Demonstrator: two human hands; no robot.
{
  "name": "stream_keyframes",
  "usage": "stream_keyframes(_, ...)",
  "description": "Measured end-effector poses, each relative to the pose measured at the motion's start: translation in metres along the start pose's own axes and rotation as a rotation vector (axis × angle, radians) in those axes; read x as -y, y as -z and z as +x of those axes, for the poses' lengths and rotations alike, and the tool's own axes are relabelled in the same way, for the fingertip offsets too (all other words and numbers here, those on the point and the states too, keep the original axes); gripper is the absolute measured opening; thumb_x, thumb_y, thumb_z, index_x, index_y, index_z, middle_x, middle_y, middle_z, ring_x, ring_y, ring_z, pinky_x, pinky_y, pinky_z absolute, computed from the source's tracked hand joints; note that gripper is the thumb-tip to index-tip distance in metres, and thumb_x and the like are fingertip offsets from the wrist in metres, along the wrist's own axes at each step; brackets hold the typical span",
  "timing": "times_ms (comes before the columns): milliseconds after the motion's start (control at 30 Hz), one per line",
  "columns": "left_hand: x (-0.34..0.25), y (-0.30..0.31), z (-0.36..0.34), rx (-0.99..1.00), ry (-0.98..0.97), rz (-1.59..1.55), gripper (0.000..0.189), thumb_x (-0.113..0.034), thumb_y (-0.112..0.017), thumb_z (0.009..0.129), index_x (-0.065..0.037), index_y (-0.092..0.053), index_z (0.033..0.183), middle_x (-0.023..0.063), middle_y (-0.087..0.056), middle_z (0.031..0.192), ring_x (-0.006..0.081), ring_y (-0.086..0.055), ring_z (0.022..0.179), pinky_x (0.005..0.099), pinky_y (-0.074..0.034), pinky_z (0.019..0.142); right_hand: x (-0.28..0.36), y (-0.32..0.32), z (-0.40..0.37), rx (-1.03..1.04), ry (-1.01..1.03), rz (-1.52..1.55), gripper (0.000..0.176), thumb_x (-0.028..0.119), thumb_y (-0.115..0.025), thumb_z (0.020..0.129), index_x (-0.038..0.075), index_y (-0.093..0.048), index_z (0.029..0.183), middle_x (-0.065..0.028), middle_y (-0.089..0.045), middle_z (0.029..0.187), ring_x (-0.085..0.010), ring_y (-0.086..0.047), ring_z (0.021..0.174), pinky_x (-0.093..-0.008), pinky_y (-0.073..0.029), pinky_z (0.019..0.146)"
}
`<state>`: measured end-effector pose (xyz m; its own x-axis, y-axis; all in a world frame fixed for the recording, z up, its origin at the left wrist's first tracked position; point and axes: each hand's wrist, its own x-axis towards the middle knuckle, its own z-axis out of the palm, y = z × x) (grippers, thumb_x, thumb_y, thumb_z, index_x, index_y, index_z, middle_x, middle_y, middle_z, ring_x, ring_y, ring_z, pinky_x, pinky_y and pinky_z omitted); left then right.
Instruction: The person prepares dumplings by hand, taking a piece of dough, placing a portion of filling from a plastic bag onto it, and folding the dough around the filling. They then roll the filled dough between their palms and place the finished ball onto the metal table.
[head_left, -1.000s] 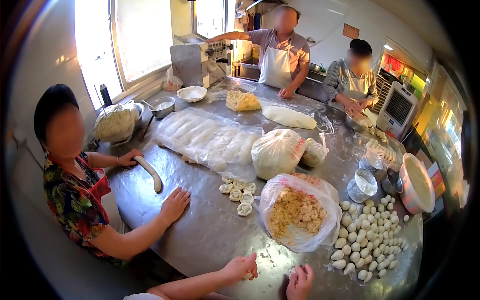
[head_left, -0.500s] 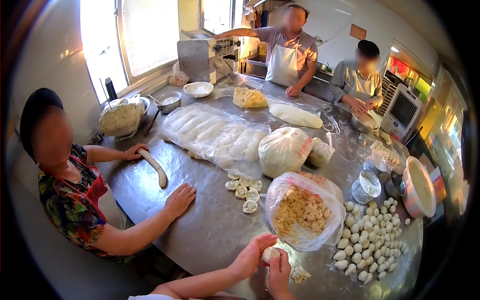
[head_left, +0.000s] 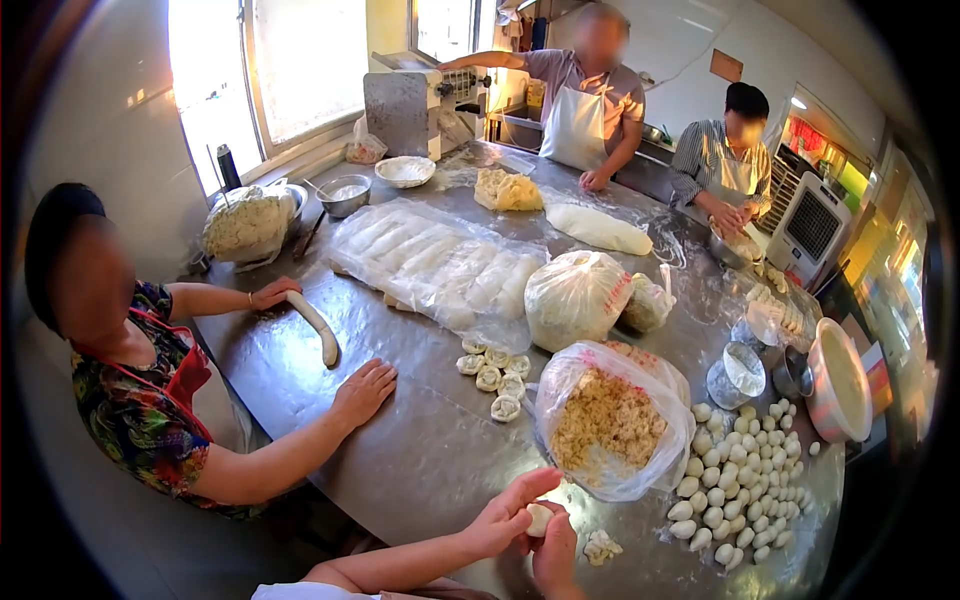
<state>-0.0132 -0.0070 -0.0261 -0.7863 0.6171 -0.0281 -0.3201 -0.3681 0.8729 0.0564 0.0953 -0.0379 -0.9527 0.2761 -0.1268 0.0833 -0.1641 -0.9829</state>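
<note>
A small white dough ball [head_left: 538,519] is cupped between my two hands at the near edge of the table. My left hand [head_left: 503,520] curls round its left side with the thumb on the ball and a finger raised. My right hand [head_left: 555,553] closes on it from the right, its lower fingers partly hidden. Just right of my hands lies a ragged scrap of dough [head_left: 601,547]. Beyond them stands an open plastic bag of crumbly brown filling [head_left: 612,418]. Many dough balls [head_left: 735,490] are heaped to the right.
Several round filled pieces [head_left: 489,378] lie left of the bag. A co-worker's hand [head_left: 276,292] holds a dough strip [head_left: 318,328] at left. Plastic-covered dough [head_left: 430,262], a tied bag [head_left: 575,300], a metal cup [head_left: 735,376] and a large basin [head_left: 838,380] stand farther out.
My fingers have shifted round the dough ball, which now sits slightly lower and deeper between them. The person at left has leaned a little further left. The view has moved slightly.
</note>
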Motion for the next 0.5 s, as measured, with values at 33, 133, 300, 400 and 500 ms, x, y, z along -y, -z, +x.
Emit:
stream_keyframes(33, 0.002, 0.003, 0.000, 0.045, 0.013, 0.063, 0.034, -0.025, -0.049, 0.096, -0.001, -0.058, 0.118, 0.0097, -0.058, 0.121, 0.0239, -0.045, 0.124, 0.0376, -0.035, 0.102, -0.001, 0.004, -0.001, 0.051, -0.073, 0.109, 0.067, 0.062, -0.024, 0.094, 0.001, -0.051, 0.108, -0.0064, -0.059, 0.087, -0.0130, -0.057, 0.070, -0.0252, -0.046, 0.060)
stream_keyframes(133, 0.013, 0.012, 0.000, 0.188, -0.002, 0.224, 0.028, -0.019, -0.050, 0.095, 0.000, -0.062, 0.111, 0.0095, -0.061, 0.114, 0.0259, -0.043, 0.126, 0.0364, -0.037, 0.101, -0.024, 0.012, -0.005, 0.109, -0.014, 0.022, 0.071, 0.064, -0.022, 0.092, 0.002, -0.053, 0.106, -0.0050, -0.058, 0.081, -0.0122, -0.055, 0.062, -0.0253, -0.043, 0.051)
stream_keyframes(300, 0.027, 0.012, -0.002, 0.121, 0.022, 0.232, 0.032, -0.023, -0.045, 0.098, 0.001, -0.067, 0.100, 0.0099, -0.065, 0.106, 0.0283, -0.040, 0.129, 0.0393, -0.033, 0.104, -0.035, 0.009, -0.005, 0.029, 0.068, -0.118, 0.064, 0.060, -0.025, 0.094, 0.004, -0.054, 0.106, -0.0051, -0.058, 0.084, -0.0128, -0.055, 0.065, -0.0250, -0.044, 0.054)
stream_keyframes(400, 0.026, 0.009, -0.002, 0.240, 0.018, -0.019, 0.057, -0.045, -0.048, 0.093, -0.004, -0.039, 0.131, 0.0113, -0.045, 0.132, 0.0274, -0.031, 0.134, 0.0395, -0.028, 0.106, -0.008, 0.022, -0.011, 0.046, -0.166, 0.071, 0.057, 0.055, -0.028, 0.097, 0.005, -0.054, 0.105, -0.0056, -0.059, 0.081, -0.0131, -0.055, 0.061, -0.0250, -0.045, 0.054)
stream_keyframes(500, 0.012, 0.016, -0.001, 0.188, 0.076, -0.017, 0.082, -0.056, -0.048, 0.089, -0.009, -0.014, 0.147, 0.0119, -0.031, 0.144, 0.0249, -0.034, 0.131, 0.0378, -0.028, 0.106, -0.020, 0.070, -0.004, -0.051, -0.214, 0.336, 0.055, 0.056, -0.030, 0.095, 0.007, -0.054, 0.099, -0.0067, -0.059, 0.071, -0.0159, -0.054, 0.054, -0.0277, -0.045, 0.048)
